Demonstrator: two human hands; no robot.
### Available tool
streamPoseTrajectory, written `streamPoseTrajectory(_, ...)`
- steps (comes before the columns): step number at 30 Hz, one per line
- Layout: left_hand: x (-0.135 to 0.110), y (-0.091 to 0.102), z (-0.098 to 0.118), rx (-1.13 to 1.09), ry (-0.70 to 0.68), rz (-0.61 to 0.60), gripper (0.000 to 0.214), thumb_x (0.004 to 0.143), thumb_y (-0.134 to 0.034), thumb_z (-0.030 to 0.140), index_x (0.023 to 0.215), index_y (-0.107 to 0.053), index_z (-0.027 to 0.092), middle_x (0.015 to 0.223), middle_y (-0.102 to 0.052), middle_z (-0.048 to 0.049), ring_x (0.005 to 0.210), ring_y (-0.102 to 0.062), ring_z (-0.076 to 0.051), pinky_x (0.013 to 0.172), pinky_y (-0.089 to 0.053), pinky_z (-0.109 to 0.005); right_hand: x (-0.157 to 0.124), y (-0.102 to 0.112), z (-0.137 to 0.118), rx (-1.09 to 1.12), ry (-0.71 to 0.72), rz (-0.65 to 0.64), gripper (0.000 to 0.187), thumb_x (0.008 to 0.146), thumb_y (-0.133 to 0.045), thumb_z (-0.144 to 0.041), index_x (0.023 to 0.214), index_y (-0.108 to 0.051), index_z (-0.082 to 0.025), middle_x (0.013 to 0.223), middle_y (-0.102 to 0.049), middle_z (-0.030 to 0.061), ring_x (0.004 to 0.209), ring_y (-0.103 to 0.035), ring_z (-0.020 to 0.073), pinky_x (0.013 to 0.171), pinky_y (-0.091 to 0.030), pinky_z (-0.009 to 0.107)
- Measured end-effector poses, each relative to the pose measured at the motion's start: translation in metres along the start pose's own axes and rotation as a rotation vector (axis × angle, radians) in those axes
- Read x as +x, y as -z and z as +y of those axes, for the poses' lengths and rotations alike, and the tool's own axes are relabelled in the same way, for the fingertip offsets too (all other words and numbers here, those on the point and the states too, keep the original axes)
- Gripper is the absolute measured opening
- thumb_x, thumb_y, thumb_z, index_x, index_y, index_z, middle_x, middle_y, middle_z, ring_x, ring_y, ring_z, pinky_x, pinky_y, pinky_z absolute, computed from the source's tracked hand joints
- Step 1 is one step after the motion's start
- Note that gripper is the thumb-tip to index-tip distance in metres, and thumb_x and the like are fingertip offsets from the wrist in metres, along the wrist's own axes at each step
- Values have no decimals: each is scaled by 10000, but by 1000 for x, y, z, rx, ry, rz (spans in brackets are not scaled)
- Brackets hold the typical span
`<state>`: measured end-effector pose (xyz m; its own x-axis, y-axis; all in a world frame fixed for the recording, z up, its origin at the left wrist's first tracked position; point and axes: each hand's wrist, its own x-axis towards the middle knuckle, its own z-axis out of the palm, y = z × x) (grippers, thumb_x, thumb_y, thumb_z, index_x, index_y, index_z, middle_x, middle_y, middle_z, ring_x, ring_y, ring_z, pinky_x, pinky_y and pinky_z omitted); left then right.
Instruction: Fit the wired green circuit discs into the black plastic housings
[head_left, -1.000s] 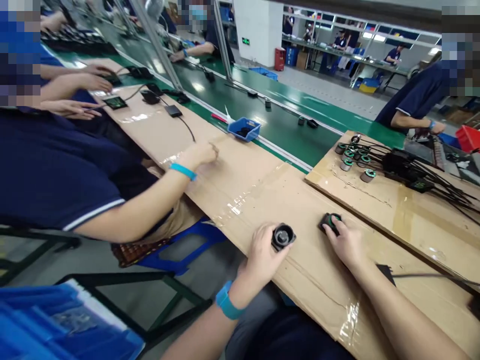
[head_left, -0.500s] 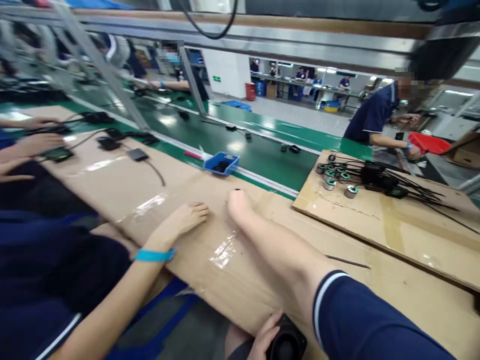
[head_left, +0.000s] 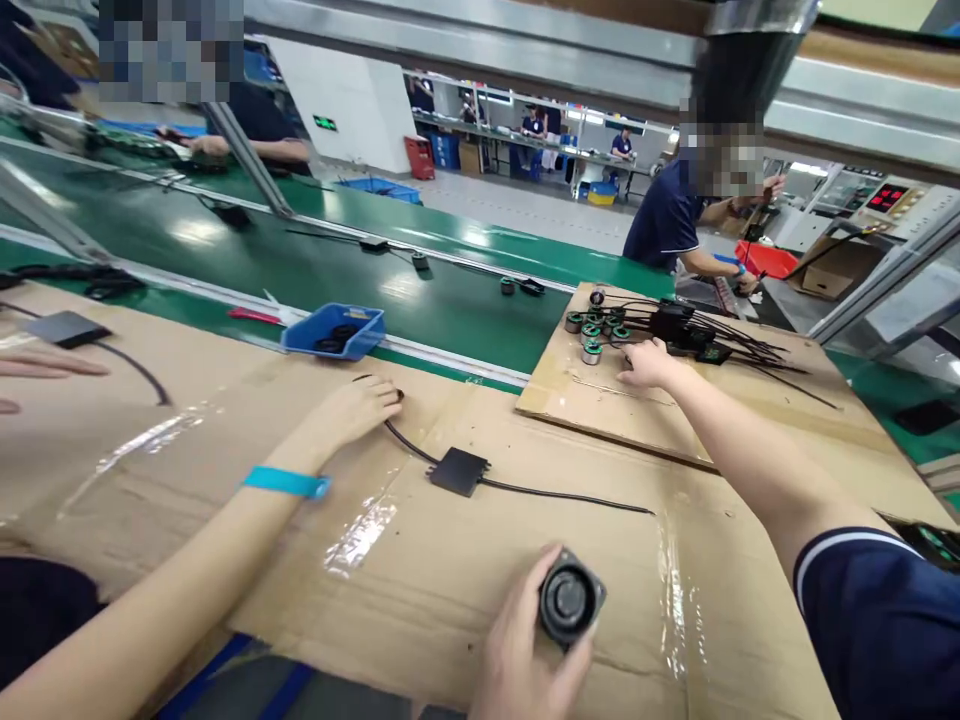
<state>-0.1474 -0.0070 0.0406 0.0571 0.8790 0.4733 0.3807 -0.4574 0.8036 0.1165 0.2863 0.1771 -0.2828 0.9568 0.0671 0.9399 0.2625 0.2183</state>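
Note:
My left hand [head_left: 529, 650] is closed around a black square fan housing [head_left: 568, 600] with a round opening facing up, just above the cardboard. My right hand [head_left: 646, 363] reaches onto the raised cardboard sheet, its fingers curled down at the edge of a cluster of small metal motors with green rings [head_left: 592, 352]. Whatever lies under those fingers is hidden. Beside the motors lie black adapter boxes [head_left: 675, 325] with thin cables. In front of me is a flat black box [head_left: 459, 471] with a cable at each end; a co-worker's hand [head_left: 371, 405] is at its left cable's end.
Cardboard [head_left: 420, 570] covers the bench. A blue bin [head_left: 337, 332] holding black parts stands at the green conveyor's [head_left: 450, 300] edge. Another co-worker's hand [head_left: 52, 370] is at far left, near another black box [head_left: 69, 328]. A metal frame [head_left: 525, 70] crosses overhead.
My right hand has moved from the middle of the cardboard to the motors, uncovering the flat black box. My left hand has raised the fan housing into fuller view. The view has swung right.

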Motion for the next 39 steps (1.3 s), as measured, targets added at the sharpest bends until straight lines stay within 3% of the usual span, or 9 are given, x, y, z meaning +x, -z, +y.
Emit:
streamPoseTrajectory(3, -14, -55, 26, -40, 103, -43, 571, 807, -746, 280, 1340, -545, 320, 1276, -681, -88, 1163, -678, -304, 990, -604, -514, -5, -7, 11, 23, -2, -22, 408, 879, -735, -312, 1196, -661, -65, 1174, -689, 226, 1099, -620, 304, 968, -402, 393)
streamPoseTrajectory(6, -8, -81, 25, -41, 125, -80, 530, 805, -774, 278, 1288, -553, 273, 1270, -662, -103, 1192, -640, -307, 1036, -547, -520, -37, 0, 16, 62, 28, 7, 456, 887, -739, -380, 1225, -654, -87, 1179, -694, 202, 1090, -639, 297, 909, -446, 351)
streamPoseTrajectory(12, -6, -102, 9, 105, 99, -29, 461, 789, -817, 319, 1176, -580, 238, 1185, -652, -104, 1139, -612, -310, 1011, -494, -519, -211, 21, 15, 555, 76, 317, 428, 840, -774, -446, 1187, -700, -206, 1044, -746, 66, 964, -703, 270, 884, -528, 396)
streamPoseTrajectory(17, -1, -109, 8, 128, 101, -39, 493, 734, -865, 367, 1119, -591, 227, 1125, -672, -80, 1092, -631, -295, 983, -505, -478, -310, -19, -30, 967, -28, 174, 391, 838, -764, -403, 1186, -683, -244, 1038, -753, 36, 868, -712, 220, 825, -567, 360)
streamPoseTrajectory(22, -6, -114, 4, 152, 48, -2, 514, 792, -813, 377, 1211, -558, 224, 1206, -662, -93, 1161, -624, -284, 1038, -499, -480, -317, -56, -59, 1098, -87, 164, 452, 890, -656, -320, 1329, -617, -221, 1136, -730, 72, 802, -690, 189, 830, -567, 361)
streamPoseTrajectory(25, -11, -117, 1, 138, -39, 4, 484, 851, -738, 311, 1279, -531, 222, 1285, -640, -106, 1232, -604, -273, 1087, -489, -477, -313, -54, -66, 1068, -90, 213, 553, 825, -715, -297, 1352, -581, -201, 1075, -733, 69, 722, -660, 174, 799, -568, 358)
streamPoseTrajectory(29, -14, -119, -2, 135, -127, -2, 527, 834, -701, 225, 1326, -511, 216, 1370, -603, -125, 1316, -559, -288, 1140, -463, -520, -306, -50, -77, 1012, 16, 261, 426, 811, -739, -276, 1222, -656, -201, 952, -739, 45, 708, -660, 176, 811, -569, 354)
streamPoseTrajectory(34, -15, -119, -2, 107, -166, -15, 553, 822, -659, 148, 1350, -509, 217, 1394, -589, -124, 1347, -534, -278, 1166, -449, -527, -300, -60, -92, 918, 97, 246, 440, 813, -746, -219, 1241, -647, -210, 1110, -736, 68, 819, -695, 200, 852, -564, 358)
streamPoseTrajectory(39, -16, -120, 0, 113, -207, 22, 507, 809, -631, 111, 1299, -545, 206, 1350, -604, -133, 1309, -563, -272, 1143, -481, -509, -302, -63, -103, 720, -28, 265, 344, 826, -790, -385, 1068, -675, -171, 983, -729, 102, 889, -692, 262, 824, -546, 369)
